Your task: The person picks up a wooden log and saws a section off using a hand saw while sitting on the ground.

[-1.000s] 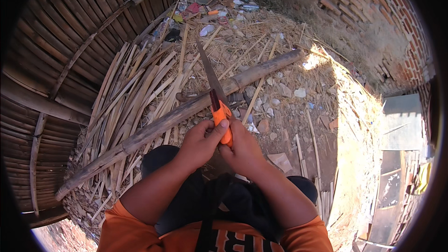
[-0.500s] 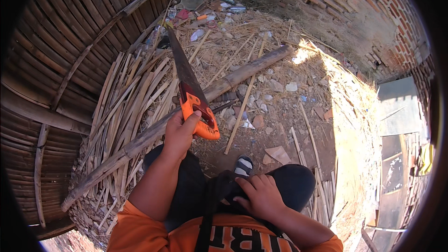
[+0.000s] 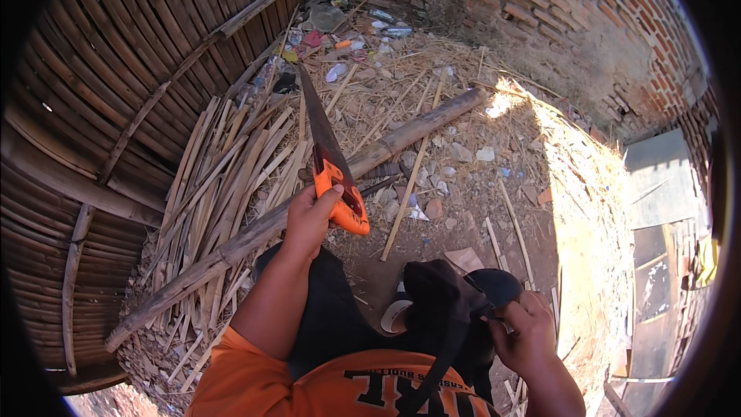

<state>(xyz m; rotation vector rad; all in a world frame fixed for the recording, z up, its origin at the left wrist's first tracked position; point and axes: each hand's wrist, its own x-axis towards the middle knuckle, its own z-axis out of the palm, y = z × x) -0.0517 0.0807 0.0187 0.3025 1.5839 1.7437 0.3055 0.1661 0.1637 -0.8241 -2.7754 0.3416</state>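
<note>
My left hand (image 3: 310, 220) is closed round the orange handle of a handsaw (image 3: 327, 127). The saw's long dark blade points away from me, toward the rubbish at the far wall. Beneath the saw a wooden pole (image 3: 397, 137) lies slantwise over the ground. My right hand (image 3: 527, 330) is at my right side, its fingers curled on the edge of a black sling bag (image 3: 436, 286). The bag's strap runs across my orange shirt. Where the bag ends and my dark trousers begin is hard to make out.
Split bamboo strips (image 3: 224, 185) lie piled at the left beside a bamboo wall (image 3: 116, 69). A brick wall (image 3: 540, 11) closes off the far side. Stones, straw and litter (image 3: 332, 38) cover the ground. A sandalled foot (image 3: 397, 310) shows below me.
My right hand has moved from my lap out to the right, and the black bag and strap have shifted with it. The saw stays in my left hand, slightly turned.
</note>
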